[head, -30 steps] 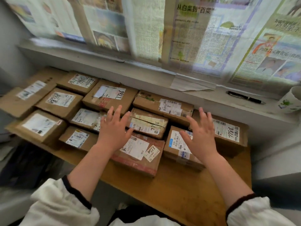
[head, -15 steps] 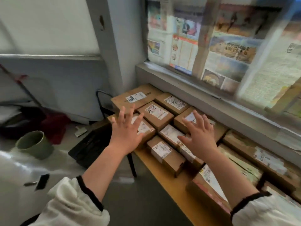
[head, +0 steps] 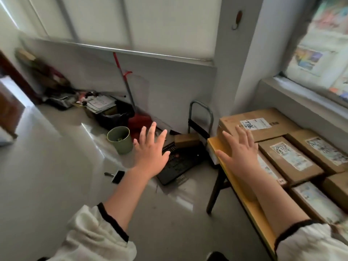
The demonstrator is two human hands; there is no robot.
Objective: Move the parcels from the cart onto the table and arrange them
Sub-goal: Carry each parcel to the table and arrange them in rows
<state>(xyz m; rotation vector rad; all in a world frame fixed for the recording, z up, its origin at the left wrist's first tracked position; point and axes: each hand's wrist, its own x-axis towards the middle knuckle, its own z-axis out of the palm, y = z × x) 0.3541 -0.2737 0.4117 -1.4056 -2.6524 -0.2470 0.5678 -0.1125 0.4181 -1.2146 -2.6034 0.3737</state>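
I have both hands out in front of me, palms down and fingers spread, gripping nothing. My left hand hovers over the floor, above the flat black cart, whose grey handle stands upright against the wall. My right hand hangs over the near left corner of the table, just above the parcels laid flat side by side on it. One small parcel sits on the cart's far end. The pale floor to my left lies open up to a green bin and a red mop. The table's right end is cut off, and the labels are too blurred for me to read.
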